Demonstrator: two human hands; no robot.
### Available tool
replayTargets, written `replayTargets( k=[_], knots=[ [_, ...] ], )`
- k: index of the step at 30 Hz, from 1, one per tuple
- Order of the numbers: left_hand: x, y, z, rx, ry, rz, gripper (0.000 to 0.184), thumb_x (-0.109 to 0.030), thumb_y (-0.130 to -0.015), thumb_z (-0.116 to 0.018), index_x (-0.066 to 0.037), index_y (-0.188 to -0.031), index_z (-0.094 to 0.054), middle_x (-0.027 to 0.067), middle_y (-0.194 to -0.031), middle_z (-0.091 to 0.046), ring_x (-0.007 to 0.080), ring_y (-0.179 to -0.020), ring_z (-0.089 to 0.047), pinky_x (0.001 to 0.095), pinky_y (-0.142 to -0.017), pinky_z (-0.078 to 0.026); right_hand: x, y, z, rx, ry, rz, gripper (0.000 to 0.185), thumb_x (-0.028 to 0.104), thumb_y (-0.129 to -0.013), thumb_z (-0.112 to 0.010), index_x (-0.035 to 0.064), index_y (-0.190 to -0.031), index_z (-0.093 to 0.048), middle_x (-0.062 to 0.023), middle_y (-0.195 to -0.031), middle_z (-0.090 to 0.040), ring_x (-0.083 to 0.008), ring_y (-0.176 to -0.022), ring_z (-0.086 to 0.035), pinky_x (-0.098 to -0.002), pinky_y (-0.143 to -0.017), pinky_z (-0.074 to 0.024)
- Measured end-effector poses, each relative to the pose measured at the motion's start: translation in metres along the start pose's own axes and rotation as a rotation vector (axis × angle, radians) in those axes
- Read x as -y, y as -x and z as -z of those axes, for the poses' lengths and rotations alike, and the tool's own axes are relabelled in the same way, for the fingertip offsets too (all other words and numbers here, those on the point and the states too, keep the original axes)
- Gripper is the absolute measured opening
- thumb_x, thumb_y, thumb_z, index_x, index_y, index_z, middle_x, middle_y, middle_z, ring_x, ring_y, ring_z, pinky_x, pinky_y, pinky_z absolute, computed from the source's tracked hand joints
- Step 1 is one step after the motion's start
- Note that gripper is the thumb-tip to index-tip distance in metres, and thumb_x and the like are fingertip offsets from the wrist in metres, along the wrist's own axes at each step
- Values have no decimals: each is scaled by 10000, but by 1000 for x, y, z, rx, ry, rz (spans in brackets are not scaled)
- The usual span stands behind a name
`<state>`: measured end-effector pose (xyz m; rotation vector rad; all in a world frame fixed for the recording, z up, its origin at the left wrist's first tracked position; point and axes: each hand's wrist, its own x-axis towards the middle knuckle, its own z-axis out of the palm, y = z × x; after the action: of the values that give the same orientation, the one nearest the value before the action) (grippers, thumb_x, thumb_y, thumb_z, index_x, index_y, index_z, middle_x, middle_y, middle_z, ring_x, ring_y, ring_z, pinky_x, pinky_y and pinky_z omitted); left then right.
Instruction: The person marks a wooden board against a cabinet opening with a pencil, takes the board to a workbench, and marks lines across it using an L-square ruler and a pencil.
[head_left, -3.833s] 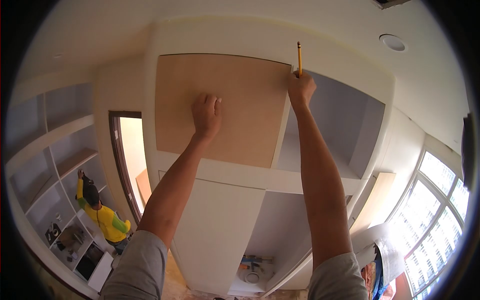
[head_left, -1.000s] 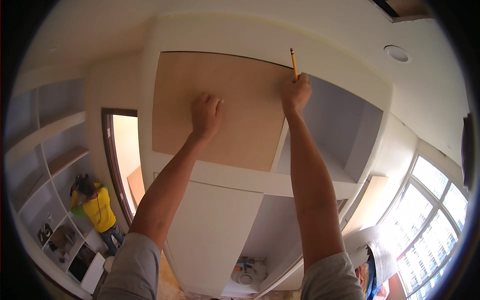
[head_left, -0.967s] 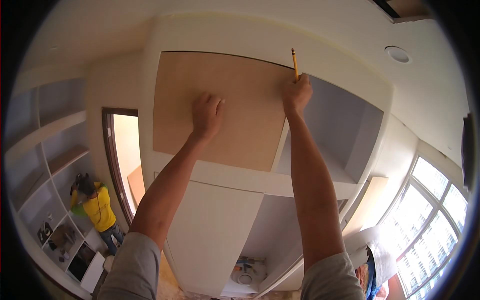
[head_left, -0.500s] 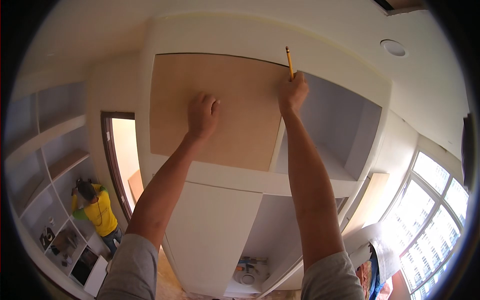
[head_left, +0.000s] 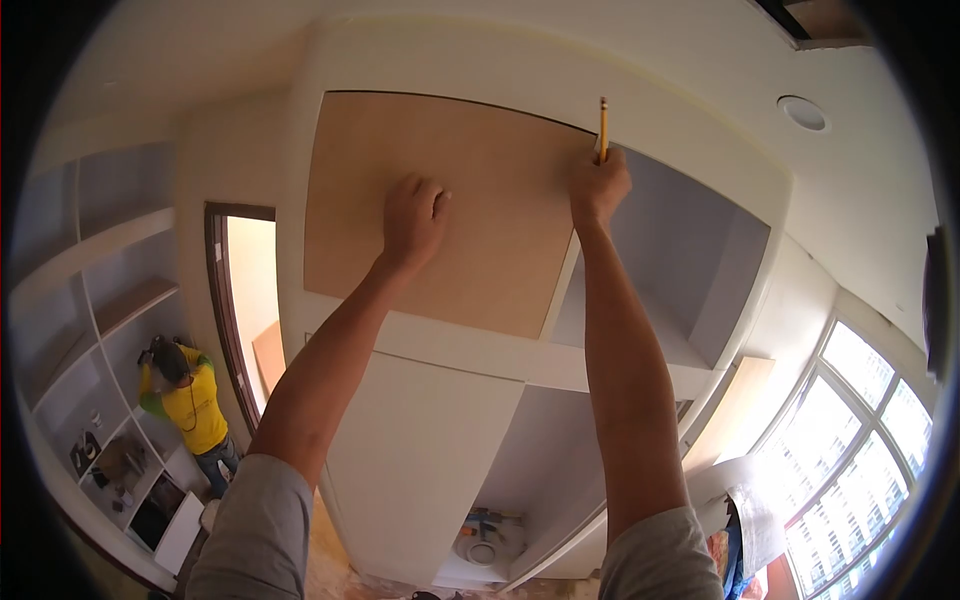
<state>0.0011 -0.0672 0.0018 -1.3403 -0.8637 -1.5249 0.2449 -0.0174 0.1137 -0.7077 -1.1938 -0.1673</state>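
Note:
A brown wooden panel [head_left: 480, 240] covers the left part of the upper cabinet opening, with a thin dark gap along its top edge. Against its face rests my left hand [head_left: 416, 222], closed with the fingers curled in and no object visible in it. My right hand [head_left: 600, 188] is closed at the panel's upper right edge, beside the uncovered cabinet compartment [head_left: 675, 240]. A yellow pencil [head_left: 604, 130] sticks up from that hand, eraser end on top. The right fingertips are partly hidden, so I cannot tell how firmly they grip the panel edge.
Below is a white cabinet door [head_left: 430, 450] beside an open compartment holding tools and a round white object [head_left: 481, 551]. At left, a person in a yellow shirt [head_left: 198, 405] works at built-in shelves [head_left: 140, 305]. A board [head_left: 735, 410] leans near the window [head_left: 850, 440].
My view has shifted slightly. The pencil now stands more upright in my right hand. Both hands keep nearly the same places on the panel.

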Motion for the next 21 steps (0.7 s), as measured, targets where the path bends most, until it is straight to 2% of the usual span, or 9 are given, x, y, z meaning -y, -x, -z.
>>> replayTargets(
  k=[1, 4, 8, 11, 14, 16, 18, 20, 21],
  knots=[
    [0, 0, 0, -11, -5, -10, 139, -109, -865, -734, -39, -857, -615, 126, -839, -588, 358, -806, -585, 484, -699, -452, 4, 2, 4, 15, -56, -51, 121, 73, -910, -579, -32, -860, -546, -236, -884, -625, -386, -749, -607, -474, -706, -492],
    [-4, 2, 3, -14, 0, 0, 144, -128, -868, -735, -42, -921, -632, 131, -873, -590, 356, -845, -584, 485, -729, -453, 1, 2, 10, -45, -34, 13, 149, 83, -906, -586, -29, -824, -531, -203, -801, -610, -326, -686, -577, -444, -666, -475],
    [-16, -4, 7, -70, -72, -13, 268, -163, -871, -741, -43, -1088, -640, 159, -997, -583, 373, -955, -565, 505, -822, -445, -2, -1, 23, -47, -134, -4, 176, 96, -900, -599, -27, -797, -528, -186, -734, -600, -319, -638, -575, -444, -636, -476],
    [-10, -7, -8, -41, -49, -13, 363, -166, -870, -743, -42, -1186, -612, 180, -1072, -567, 389, -1025, -540, 518, -892, -430, -7, -3, 22, -37, -76, 92, 183, 109, -897, -608, -24, -794, -536, -168, -683, -590, -310, -593, -562, -438, -609, -475],
    [-22, -14, -3, -29, -48, 91, 371, -165, -869, -744, -40, -1193, -612, 189, -1108, -575, 397, -1064, -541, 513, -917, -433, -11, -2, 23, -63, -113, 104, 178, 115, -898, -608, -25, -806, -549, -174, -697, -602, -304, -593, -561, -430, -604, -478],
    [-29, -15, -2, -54, -56, 83, 375, -168, -868, -746, -39, -1193, -612, 195, -1137, -575, 404, -1090, -537, 510, -923, -432, -12, 2, 29, 31, -67, 62, 175, 120, -901, -612, -26, -821, -559, -176, -708, -605, -293, -614, -573, -425, -622, -482],
    [-36, -20, -1, -86, -64, 77, 379, -171, -866, -749, -38, -1193, -612, 200, -1167, -575, 410, -1117, -534, 508, -928, -432, -10, 6, 32, 22, -73, 68, 181, 124, -902, -616, -27, -818, -561, -179, -712, -607, -290, -620, -579, -423, -626, -483],
    [-43, -24, -2, -150, -30, -18, 341, -152, -858, -733, -43, -1164, -628, 197, -1074, -615, 405, -1000, -571, 518, -861, -455, -9, 11, 32, 16, -81, 72, 188, 127, -903, -621, -28, -815, -562, -182, -716, -610, -286, -626, -584, -421, -631, -484],
    [-48, -26, -8, -149, -29, -17, 341, -152, -858, -733, -43, -1164, -628, 197, -1074, -615, 405, -1000, -571, 518, -861, -455, -3, 13, 35, 16, -108, 41, 193, 131, -905, -627, -28, -816, -565, -182, -717, -611, -282, -628, -589, -423, -632, -486]
  ],
)
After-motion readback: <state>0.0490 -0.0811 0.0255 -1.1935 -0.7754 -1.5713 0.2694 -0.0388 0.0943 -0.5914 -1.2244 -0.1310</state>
